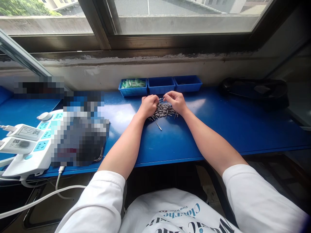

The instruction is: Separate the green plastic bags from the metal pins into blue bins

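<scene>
A pile of small silver pop rivets (163,111) lies on the blue table, with one rivet (158,126) apart from the rest on the near side. My left hand (148,106) is at the left of the pile, fingers curled and closed. Over the right side of the pile, my right hand (177,102) has its thumb and forefinger pinched together. Between the two hands a thin rivet (160,99) shows, its ends reaching the fingertips of both. Whether more rivets sit inside the left fingers is hidden.
Behind the pile stand three joined blue bins: the left bin (133,93) holds green packets, beside the middle bin (161,89) and right bin (188,87). A white power strip (46,145) with plugs is at left. A black bag (255,92) lies at right.
</scene>
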`<state>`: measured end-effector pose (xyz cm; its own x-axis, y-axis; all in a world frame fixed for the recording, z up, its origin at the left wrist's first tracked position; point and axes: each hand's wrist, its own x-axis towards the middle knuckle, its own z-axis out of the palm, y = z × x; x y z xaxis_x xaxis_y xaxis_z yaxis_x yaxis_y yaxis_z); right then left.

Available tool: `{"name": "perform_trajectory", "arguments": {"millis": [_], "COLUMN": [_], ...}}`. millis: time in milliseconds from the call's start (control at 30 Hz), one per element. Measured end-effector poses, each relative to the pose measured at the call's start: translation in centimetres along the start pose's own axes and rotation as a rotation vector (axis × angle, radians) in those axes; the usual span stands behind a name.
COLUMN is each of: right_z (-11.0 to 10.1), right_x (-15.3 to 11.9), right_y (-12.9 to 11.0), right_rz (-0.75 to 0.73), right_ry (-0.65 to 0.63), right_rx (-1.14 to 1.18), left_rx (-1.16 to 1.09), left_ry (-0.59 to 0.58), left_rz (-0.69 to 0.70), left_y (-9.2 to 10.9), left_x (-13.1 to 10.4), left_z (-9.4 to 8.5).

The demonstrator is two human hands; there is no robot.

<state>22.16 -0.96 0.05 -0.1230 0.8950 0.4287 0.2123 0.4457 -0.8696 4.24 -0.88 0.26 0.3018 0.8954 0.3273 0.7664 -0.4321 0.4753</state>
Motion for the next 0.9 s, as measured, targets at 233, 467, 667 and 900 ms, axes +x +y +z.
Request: {"name": "perform_trajectory", "arguments": {"millis": [233, 467, 667, 900], "right_z": [-0.1, -1.2, -2.3, -3.1], "right_x": [-0.1, 0.6, 1.6, 2.4], "right_y": [-0.1, 0.7, 2.5, 3.4], "right_rz": [0.009, 0.002, 0.080, 0.246], "right_ry": [-0.014, 0.148, 0.197, 0.184], "right_rx": [0.087, -0.290, -0.798, -0.898], "left_rx": [-0.014, 0.019, 0.040, 0.054], "left_ry": [0.006, 0.082, 0.072, 0.037], "left_rz": [0.015, -0.095, -0.187, -0.176], "left_y": [0.1, -0.2, -0.8, -1.0], "left_x": [-0.1, 0.1, 0.3, 0.3], "left_z": [0.0, -0.1, 0.0, 0.3]}}
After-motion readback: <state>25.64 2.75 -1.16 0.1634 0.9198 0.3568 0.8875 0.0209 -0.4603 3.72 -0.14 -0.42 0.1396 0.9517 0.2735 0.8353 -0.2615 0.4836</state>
